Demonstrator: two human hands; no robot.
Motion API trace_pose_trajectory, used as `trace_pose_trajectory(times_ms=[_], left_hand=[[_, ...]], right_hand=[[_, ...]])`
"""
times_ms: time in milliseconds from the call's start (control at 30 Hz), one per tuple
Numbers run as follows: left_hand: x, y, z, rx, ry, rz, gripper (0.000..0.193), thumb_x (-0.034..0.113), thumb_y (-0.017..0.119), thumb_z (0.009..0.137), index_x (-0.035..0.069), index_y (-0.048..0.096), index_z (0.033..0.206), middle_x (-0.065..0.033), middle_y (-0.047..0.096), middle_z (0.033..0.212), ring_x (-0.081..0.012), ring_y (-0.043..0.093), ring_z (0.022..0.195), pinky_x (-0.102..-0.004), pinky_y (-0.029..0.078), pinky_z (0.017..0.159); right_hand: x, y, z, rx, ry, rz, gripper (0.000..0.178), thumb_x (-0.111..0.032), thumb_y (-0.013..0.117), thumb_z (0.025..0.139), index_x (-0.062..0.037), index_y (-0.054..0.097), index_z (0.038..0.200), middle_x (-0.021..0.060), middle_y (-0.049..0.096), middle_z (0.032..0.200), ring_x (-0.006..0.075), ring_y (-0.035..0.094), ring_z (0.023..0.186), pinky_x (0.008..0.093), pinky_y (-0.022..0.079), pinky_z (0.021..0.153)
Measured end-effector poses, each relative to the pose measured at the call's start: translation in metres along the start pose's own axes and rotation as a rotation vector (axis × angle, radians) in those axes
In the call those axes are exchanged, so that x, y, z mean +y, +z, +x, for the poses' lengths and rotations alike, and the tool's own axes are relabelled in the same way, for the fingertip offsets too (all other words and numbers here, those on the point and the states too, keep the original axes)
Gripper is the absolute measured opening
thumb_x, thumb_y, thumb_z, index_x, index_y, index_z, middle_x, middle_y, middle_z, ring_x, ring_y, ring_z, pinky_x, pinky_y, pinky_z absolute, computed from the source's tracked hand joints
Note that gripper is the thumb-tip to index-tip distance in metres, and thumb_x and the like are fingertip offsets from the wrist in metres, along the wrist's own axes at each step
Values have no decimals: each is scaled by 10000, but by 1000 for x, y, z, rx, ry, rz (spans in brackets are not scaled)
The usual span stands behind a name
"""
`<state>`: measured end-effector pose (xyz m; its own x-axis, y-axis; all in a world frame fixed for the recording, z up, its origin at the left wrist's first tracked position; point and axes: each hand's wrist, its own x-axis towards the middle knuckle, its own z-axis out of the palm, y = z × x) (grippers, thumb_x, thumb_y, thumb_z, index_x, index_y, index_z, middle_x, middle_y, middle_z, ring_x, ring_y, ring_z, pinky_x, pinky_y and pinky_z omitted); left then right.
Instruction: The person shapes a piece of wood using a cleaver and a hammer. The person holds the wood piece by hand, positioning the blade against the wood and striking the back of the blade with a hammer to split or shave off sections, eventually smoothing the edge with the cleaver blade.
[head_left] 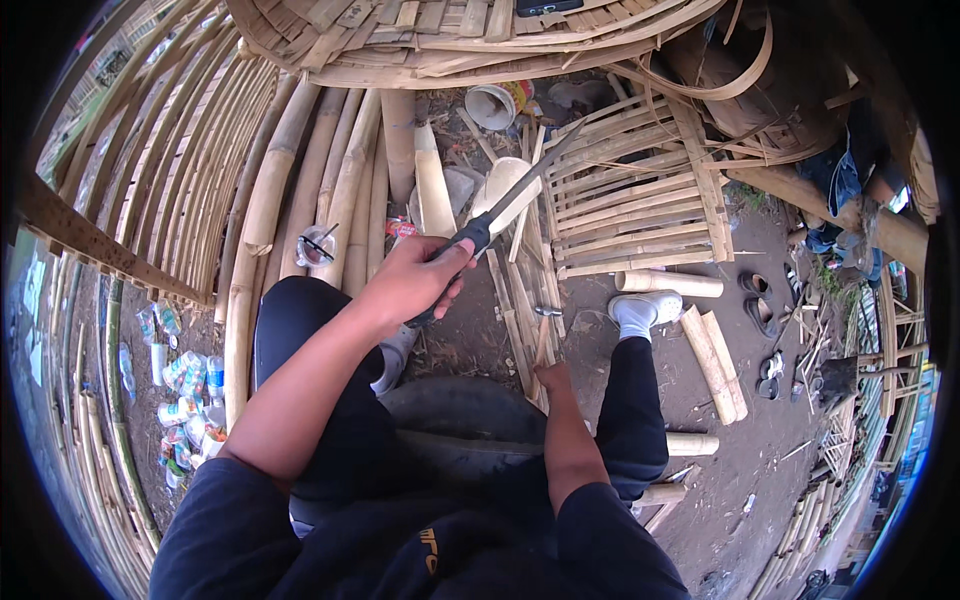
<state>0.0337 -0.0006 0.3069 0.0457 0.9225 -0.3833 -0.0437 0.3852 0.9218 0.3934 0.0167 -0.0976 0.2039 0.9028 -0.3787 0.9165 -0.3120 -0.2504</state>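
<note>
My left hand (428, 275) is closed round the black handle of a long narrow blade (535, 172). Whether its edge is toothed like a saw's or smooth like a machete's I cannot tell. The blade slants up and to the right, its tip near a slatted bamboo panel (630, 195). Lower down, my right hand (552, 376) grips the wooden handle of a small hammer (547, 311), the metal head pointing away from me. Beneath the hammer, long split bamboo strips (515, 325) lie on the ground between my feet.
A woven bamboo piece (470, 50) stands across the far side. Thick bamboo poles (290, 180) and a clear cup (316, 246) are beside my left knee. Plastic bottles (190, 375) pile at left. On the right lie cut bamboo pieces (712, 365) and sandals (760, 315).
</note>
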Motion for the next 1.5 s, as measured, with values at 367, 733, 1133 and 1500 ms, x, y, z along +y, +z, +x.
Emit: trace_pose_trajectory(times_ms=[367, 733, 1133, 1500], left_hand=[[0, 7, 11, 26, 22, 30, 427, 372, 494, 995, -40, 603, 1010, -9, 495, 663, -91, 461, 546, -248, 393, 516], [4, 2, 2, 37, -16, -45, 400, 365, 507, 989, -22, 603, 955, -13, 488, 648, -85, 434, 518, -242, 365, 486], [3, -2, 6, 71, -11, -31, 404, 386, 517, 980, -9, 597, 965, 7, 477, 630, -80, 426, 493, -232, 358, 475], [-2, -12, 13, 118, 79, 238, 283, 217, 798, 745, 13, 617, 821, -7, 553, 629, -79, 457, 452, -249, 364, 431]], right_hand=[[-4, 17, -10, -203, 104, 40, 385, -230, 681, 752, 53, 666, 1012, 226, 681, 959, 339, 680, 905, 428, 543, 789], [12, 42, 1, -194, 161, 47, 436, -82, 752, 631, -2, 664, 1051, 200, 665, 1072, 336, 646, 1027, 404, 522, 876], [-21, 4, -22, -256, 165, 173, 443, -211, 709, 683, 16, 645, 1057, 236, 639, 1105, 356, 623, 1066, 413, 497, 915], [-62, -78, -16, -20, 213, 1037, 271, -241, 633, 857, -98, 475, 689, -13, 386, 475, 101, 364, 342, 277, 273, 308]])
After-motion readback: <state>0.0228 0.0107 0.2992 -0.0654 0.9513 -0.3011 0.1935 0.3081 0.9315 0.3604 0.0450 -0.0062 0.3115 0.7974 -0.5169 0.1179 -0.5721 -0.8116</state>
